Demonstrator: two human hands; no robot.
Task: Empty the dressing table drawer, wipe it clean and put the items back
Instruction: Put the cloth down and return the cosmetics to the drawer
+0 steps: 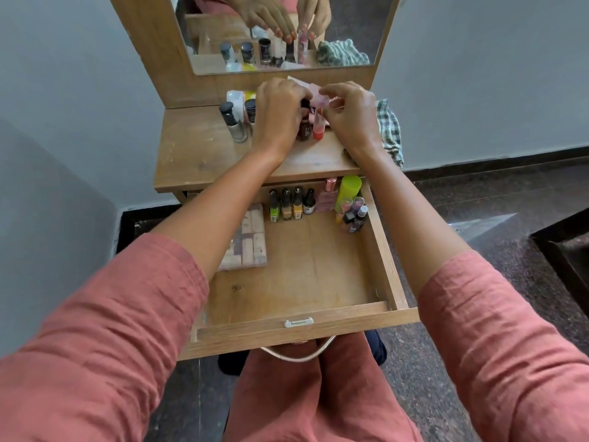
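Fingers of my left hand (280,113) are curled round the cap of the brown bottle (304,129). My right hand (350,116) pinches the top of the pink tube (318,130) between thumb and fingertips. Both items stand upright and just beside each other on the table top (204,154), near the middle of its back edge, below the mirror (280,33).

Surroundings:
- A silver bottle (236,129) with a black cap stands near the back left of the table top, close to my left hand.
- A checked cloth (390,132) lies at the right edge.
- The drawer (382,250) is pulled out below the front edge. It holds a row of small bottles (290,205) along its back wall, a green container (349,188) in the back right corner and a patterned packet (251,240) on the left side.

Hazards (judged from this position):
- Both grips are high, on the caps. A loose cap could let the body drop or swing.
- The two items stand so close that tilting one may topple the other.
- A sideways move of my left hand could knock over the silver bottle.
- A fallen bottle may roll off the front edge into the open drawer and scatter the row.
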